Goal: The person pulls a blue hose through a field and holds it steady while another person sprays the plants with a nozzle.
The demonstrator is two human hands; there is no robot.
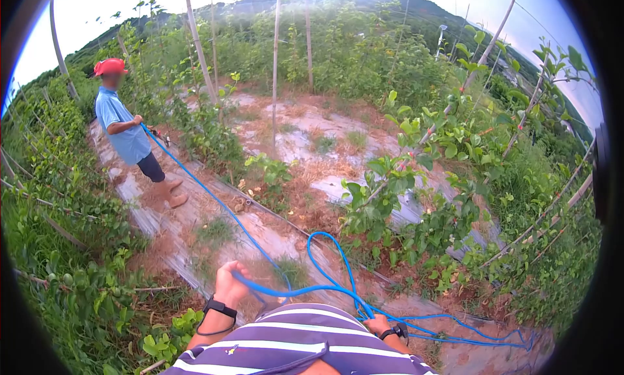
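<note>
A blue hose [305,288] stretches between my two hands in front of my striped shirt. My left hand [231,286], with a black band on its wrist, is closed round one stretch of it. Lower down, my right hand [377,324] grips gathered strands of the same hose near my waist; its fingers are partly hidden. A loop of hose stands up between the hands. More strands trail over the ground at the right. Another length runs up the row to a person [123,125], whose hand holds its far part.
Plastic mulch sheeting [221,248] covers the ground along the row. Wooden poles [276,76] and leafy plants [409,199] stand on the right, with a thin dark pipe [279,216] along their base. Dense greenery [58,245] lines the left side.
</note>
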